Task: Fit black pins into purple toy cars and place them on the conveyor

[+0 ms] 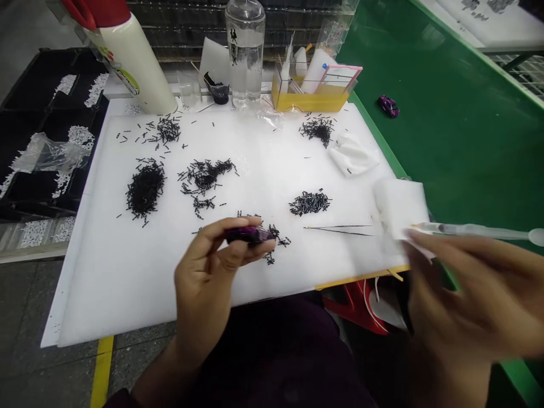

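Note:
My left hand (212,272) is closed around a small purple toy car (250,233), pinched between thumb and fingers above the white foam sheet (127,272). A scatter of small black parts (272,252) lies just behind and below the car. Off to the right, my right hand (471,300) is smeared by motion. Its fingertips are close to a translucent brush-like pen (476,229) whose tip points left over a white folded pad (402,204). Whether the fingers grip the pen is not clear. Tweezers (340,229) lie on the foam between the hands.
Several piles of black parts (145,188) lie on the foam. Along the back stand a pump bottle (136,62), a clear bottle (245,56) and a yellow box (312,102). A second purple toy car (388,106) sits on the green surface (425,73). Black trays (38,124) are left.

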Tool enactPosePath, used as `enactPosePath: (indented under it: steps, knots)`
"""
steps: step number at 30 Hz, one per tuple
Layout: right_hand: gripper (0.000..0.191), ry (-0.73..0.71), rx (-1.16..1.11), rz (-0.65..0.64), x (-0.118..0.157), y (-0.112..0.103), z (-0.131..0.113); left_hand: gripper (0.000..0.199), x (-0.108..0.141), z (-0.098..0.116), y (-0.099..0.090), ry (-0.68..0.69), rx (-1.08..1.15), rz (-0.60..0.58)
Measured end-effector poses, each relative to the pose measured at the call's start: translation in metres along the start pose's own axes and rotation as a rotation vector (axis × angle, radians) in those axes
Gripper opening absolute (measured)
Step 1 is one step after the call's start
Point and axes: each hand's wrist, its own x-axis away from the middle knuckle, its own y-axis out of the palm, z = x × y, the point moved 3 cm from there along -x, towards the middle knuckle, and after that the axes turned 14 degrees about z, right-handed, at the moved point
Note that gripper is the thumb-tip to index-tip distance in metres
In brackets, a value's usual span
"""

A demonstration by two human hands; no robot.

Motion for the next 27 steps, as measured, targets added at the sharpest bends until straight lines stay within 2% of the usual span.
enactPosePath:
  steps: [2, 3, 5, 7, 10, 14, 18, 21, 24, 27]
  knots:
    - [0.027, -0.226, 0.139, -0.151, 0.009, 0.015, -0.006, 0.006, -0.005, 0.008, -0.007, 0.054, 0.0, 0.032]
    - [0.019, -0.243, 0.143, -0.194, 0.011, 0.024, -0.006, 0.006, -0.006, 0.01, -0.01, 0.064, 0.001, 0.022]
    - [0.008, -0.1, 0.007, -0.193, 0.014, 0.04, -0.003, 0.006, -0.008, 0.01, -0.014, 0.051, 0.006, -0.002]
    - [0.007, 0.079, -0.138, -0.122, 0.019, 0.05, -0.007, 0.006, -0.009, 0.008, -0.016, 0.018, 0.012, -0.017]
    - [0.005, 0.244, -0.367, -0.126, 0.032, 0.058, -0.031, 0.005, -0.008, 0.005, -0.016, -0.014, 0.008, -0.023]
    - [0.025, 0.459, -0.674, -0.127, 0.046, 0.061, -0.055, 0.005, -0.008, 0.004, -0.016, -0.018, -0.018, -0.015]
    - [0.025, 0.543, -0.65, -0.123, 0.047, 0.066, -0.056, 0.007, -0.007, 0.0, -0.014, -0.039, -0.036, -0.033]
    - [0.024, 0.545, -0.695, -0.095, 0.044, 0.064, -0.057, 0.006, -0.004, -0.006, -0.011, -0.11, -0.049, -0.064]
    - [0.02, 0.52, -0.92, -0.088, 0.039, 0.055, -0.062, 0.008, -0.002, -0.012, -0.006, -0.241, -0.032, -0.148]
    - [0.016, 0.529, -1.099, -0.195, 0.034, 0.047, -0.068, 0.017, 0.001, -0.017, 0.003, -0.439, 0.021, -0.27]
